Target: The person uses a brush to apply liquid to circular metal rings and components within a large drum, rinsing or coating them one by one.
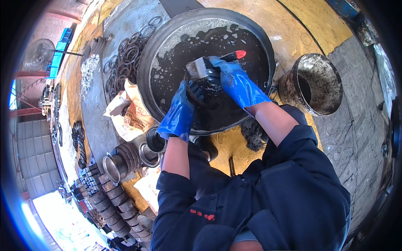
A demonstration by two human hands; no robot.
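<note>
A wide, dark round basin [144,62] stands before me, holding black liquid with pale foam along its far side. Over it, my gloved right hand [238,83] grips a paintbrush [202,67] with a metal ferrule and a black, red-tipped handle. The bristles point left. Just left of and below the brush, my gloved left hand [179,112] is closed around a dark, wet, curved part [196,93], which looks ring-shaped. Its lower side blends into the liquid, so its full shape is unclear. Both blue gloves are wet.
Dark metal rings [125,58] lie heaped left of the basin, beside a torn paper sack [136,113]. A stained bucket [320,85] stands at the right. Metal cylindrical parts [117,167] crowd the lower left. A dark rag [252,134] lies by the basin's near edge.
</note>
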